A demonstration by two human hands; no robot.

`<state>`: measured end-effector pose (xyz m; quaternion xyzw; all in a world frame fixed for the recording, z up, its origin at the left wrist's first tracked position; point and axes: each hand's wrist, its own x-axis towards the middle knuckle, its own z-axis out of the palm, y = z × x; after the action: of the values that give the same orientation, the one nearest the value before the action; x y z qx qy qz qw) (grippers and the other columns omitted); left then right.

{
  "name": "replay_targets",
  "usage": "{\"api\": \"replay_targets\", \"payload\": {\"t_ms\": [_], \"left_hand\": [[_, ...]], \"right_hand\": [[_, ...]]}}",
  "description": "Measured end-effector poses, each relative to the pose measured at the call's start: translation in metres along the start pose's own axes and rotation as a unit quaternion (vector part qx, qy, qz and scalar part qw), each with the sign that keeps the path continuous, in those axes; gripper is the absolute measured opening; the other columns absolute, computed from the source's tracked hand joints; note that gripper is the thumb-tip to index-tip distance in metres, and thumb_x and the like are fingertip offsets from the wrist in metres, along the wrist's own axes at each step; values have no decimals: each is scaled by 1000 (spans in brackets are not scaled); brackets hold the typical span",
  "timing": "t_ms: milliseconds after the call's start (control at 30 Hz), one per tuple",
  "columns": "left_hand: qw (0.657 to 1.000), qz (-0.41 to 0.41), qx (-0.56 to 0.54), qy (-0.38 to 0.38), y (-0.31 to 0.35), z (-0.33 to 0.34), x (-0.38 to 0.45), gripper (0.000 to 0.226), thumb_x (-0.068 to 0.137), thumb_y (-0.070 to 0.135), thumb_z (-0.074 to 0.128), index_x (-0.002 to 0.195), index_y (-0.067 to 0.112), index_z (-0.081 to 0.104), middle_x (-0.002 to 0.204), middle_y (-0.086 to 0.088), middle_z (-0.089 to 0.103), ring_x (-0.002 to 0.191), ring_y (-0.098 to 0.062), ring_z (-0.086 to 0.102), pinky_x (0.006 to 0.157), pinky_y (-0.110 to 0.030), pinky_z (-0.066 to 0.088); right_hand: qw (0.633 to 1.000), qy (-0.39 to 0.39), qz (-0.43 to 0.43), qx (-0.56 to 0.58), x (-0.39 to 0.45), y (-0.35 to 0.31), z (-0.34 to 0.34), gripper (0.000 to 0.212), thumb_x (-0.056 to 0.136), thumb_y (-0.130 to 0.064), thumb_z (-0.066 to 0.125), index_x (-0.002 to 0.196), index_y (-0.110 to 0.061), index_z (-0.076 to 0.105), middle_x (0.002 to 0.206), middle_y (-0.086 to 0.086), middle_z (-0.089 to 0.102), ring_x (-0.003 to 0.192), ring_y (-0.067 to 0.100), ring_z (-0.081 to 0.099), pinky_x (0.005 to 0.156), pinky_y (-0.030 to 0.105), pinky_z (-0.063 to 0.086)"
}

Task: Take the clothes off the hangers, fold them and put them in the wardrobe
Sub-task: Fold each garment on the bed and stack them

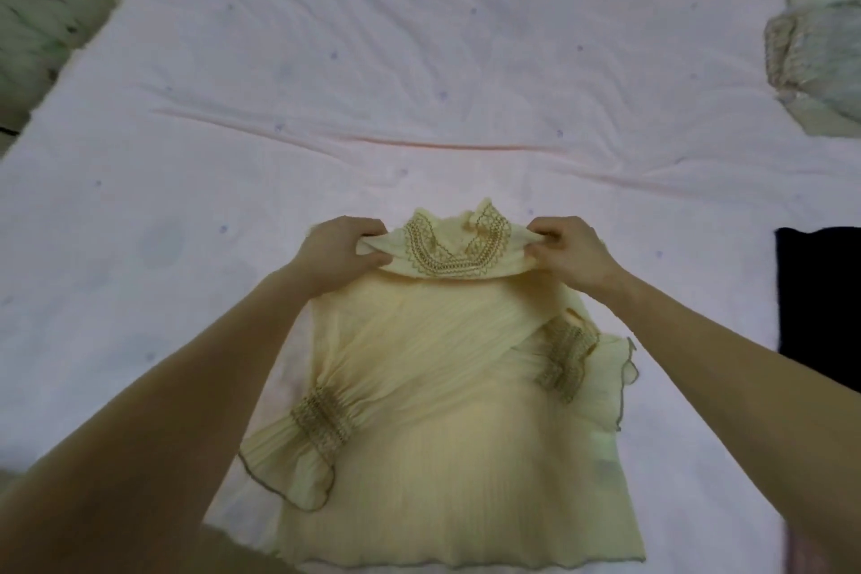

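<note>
1. On the bed (419, 37), covered by a pale pink sheet, a cream pleated blouse (447, 424) is lying flat close to the person, both sleeves already crossed over its front so the bundle is staying narrow.
2. Left hand (342, 254) and right hand (570, 254) are each pinching a shoulder corner beside the embroidered collar (454, 245), grips clamped on the cloth, probably to fold the top down evenly.
3. A dark garment (820, 298) is lying at the right edge, well apart; more pale bedding (820, 61) is sitting further up
</note>
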<state>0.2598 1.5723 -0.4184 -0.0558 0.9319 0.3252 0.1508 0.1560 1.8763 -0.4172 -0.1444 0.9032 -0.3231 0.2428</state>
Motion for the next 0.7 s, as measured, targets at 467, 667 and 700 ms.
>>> {"api": "replay_targets", "payload": {"t_ms": [467, 667, 700], "left_hand": [[879, 372, 297, -5, -22, 91, -174, 33, 67, 8, 82, 95, 23, 74, 86, 1, 66, 75, -20, 57, 66, -33, 44], [916, 294, 273, 23, -29, 110, -199, 50, 71, 17, 70, 120, 18, 64, 90, 5, 66, 79, -19, 56, 74, -30, 32], [917, 271, 294, 21, -28, 111, -201, 56, 73, 24, 69, 127, 16, 58, 95, 4, 65, 84, -20, 57, 78, -31, 32]], "right_hand": [[862, 31, -291, -413, -190, 47, 90, 26, 64, 4, 68, 86, -9, 66, 89, 7, 60, 78, 25, 57, 58, 29, 40], [905, -17, -154, -397, -226, 58, 117, 51, 62, -9, 69, 111, -9, 56, 108, 7, 58, 100, 29, 57, 89, 39, 34], [906, -25, -160, -392, -227, 56, 123, 59, 60, -17, 69, 117, -11, 53, 113, 6, 55, 106, 28, 54, 96, 39, 30]]}}
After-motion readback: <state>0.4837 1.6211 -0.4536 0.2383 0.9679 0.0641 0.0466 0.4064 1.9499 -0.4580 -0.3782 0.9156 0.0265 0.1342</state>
